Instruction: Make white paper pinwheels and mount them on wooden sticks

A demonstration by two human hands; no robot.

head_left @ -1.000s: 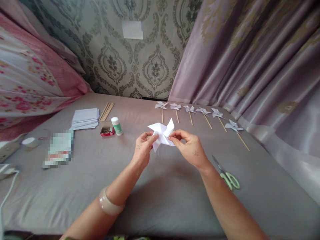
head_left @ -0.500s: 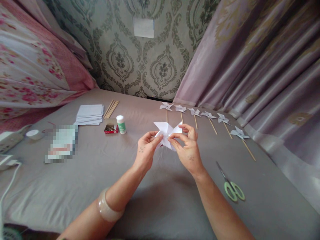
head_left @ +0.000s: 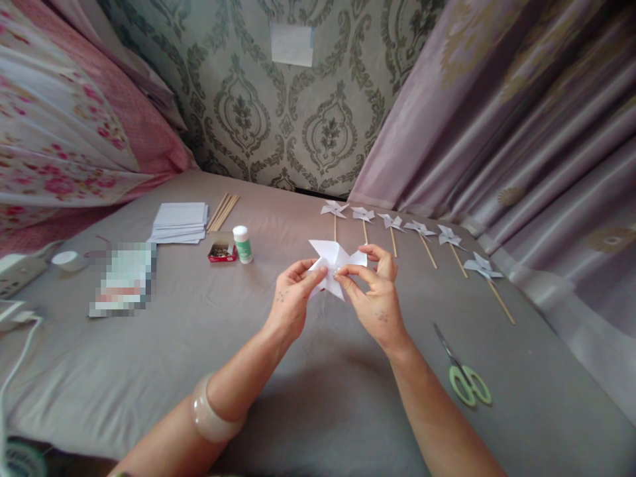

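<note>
Between my hands, above the grey cloth, is a white paper pinwheel (head_left: 328, 252) without a visible stick. My left hand (head_left: 294, 291) is closed on its left side, the thumb pressing near the centre. With thumb and forefinger, my right hand (head_left: 375, 291) pinches at the pinwheel's middle, while another finger touches the right blade. Whatever small thing may sit between those fingertips is too small to make out. Beyond and to the right, several finished pinwheels (head_left: 450, 236) on wooden sticks lie in a row.
Green-handled scissors (head_left: 470, 384) lie at right. Further back are a glue stick (head_left: 243, 245), a small red box (head_left: 222, 253) of metal pieces, wooden sticks (head_left: 223, 212) and a paper stack (head_left: 179, 223). At left are a blurred packet (head_left: 124, 278), a white round lid (head_left: 68, 261) and a power strip (head_left: 20, 273).
The camera view has shifted slightly. Both hands keep nearly the same hold on the pinwheel, with only tiny finger movement at its centre.
</note>
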